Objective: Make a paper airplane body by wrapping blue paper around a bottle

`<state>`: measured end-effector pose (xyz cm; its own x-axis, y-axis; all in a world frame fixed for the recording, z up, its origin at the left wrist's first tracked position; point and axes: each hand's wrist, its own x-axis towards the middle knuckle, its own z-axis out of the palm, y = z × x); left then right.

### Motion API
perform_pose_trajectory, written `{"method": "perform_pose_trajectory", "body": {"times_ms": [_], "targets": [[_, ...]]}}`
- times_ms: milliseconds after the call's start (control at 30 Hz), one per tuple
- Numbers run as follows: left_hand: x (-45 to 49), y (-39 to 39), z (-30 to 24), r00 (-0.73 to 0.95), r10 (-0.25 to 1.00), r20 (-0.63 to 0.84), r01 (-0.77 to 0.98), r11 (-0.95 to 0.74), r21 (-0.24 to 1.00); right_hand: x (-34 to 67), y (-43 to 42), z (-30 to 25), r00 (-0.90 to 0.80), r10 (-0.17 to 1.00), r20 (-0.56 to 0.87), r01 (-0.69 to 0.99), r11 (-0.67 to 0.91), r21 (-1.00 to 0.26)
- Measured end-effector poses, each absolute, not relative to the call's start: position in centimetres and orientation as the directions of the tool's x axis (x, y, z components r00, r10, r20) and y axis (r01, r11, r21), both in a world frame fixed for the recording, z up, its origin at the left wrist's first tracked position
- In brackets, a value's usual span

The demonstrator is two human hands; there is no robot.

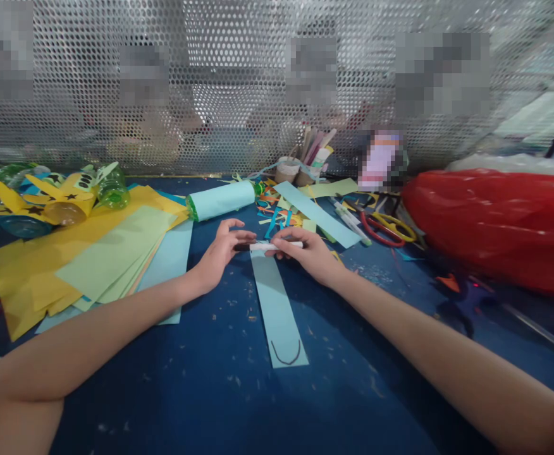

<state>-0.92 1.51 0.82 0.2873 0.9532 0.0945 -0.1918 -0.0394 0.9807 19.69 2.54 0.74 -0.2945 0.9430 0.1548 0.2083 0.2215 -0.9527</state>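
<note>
A white marker (287, 246) with a dark cap lies crosswise between my two hands. My right hand (312, 253) is closed round its white barrel. At the dark end, my left hand (217, 256) pinches the cap (243, 248) with thumb and fingertips. Below the marker, a light blue paper strip (277, 297) lies on the blue table, its far end partly hidden by the fingers. A dark U-shaped curve (286, 361) is drawn at the strip's near end.
Left are stacked yellow and green papers (116, 253) and yellow paper shapes (63, 199) on bottles. Behind lie a paper-wrapped green bottle (222, 200), paper scraps (277, 212) and cups of sticks (287, 169). Scissors (384, 229), a red plastic bag (495, 221) and a glue gun (467, 297) are right.
</note>
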Motion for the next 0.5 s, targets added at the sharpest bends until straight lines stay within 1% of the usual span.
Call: {"method": "perform_pose_trajectory", "body": {"times_ms": [33,100,300,400,500], "targets": [[-0.9,1.7,0.8,0.288,0.955,0.078,-0.272,0.004,0.962,19.6,2.5,0.8,-0.302,0.94,0.157,0.202,0.224,-0.953],[-0.8,1.9,0.8,0.302,0.951,0.063,-0.364,0.055,0.93,19.5,2.3,1.0,-0.326,0.933,0.156,0.213,0.233,-0.949],[-1.1,2.4,1.2,0.325,0.946,-0.014,-0.387,0.146,0.91,19.6,1.9,0.9,-0.377,0.906,0.19,0.355,0.331,-0.874],[-1.3,2.4,1.6,0.308,0.95,-0.049,-0.425,0.184,0.886,19.6,1.8,1.0,-0.388,0.901,0.196,0.353,0.342,-0.871],[-1.6,2.4,1.8,0.316,0.945,-0.09,-0.484,0.242,0.841,19.1,1.3,1.5,-0.419,0.892,0.17,0.317,0.32,-0.893]]}}
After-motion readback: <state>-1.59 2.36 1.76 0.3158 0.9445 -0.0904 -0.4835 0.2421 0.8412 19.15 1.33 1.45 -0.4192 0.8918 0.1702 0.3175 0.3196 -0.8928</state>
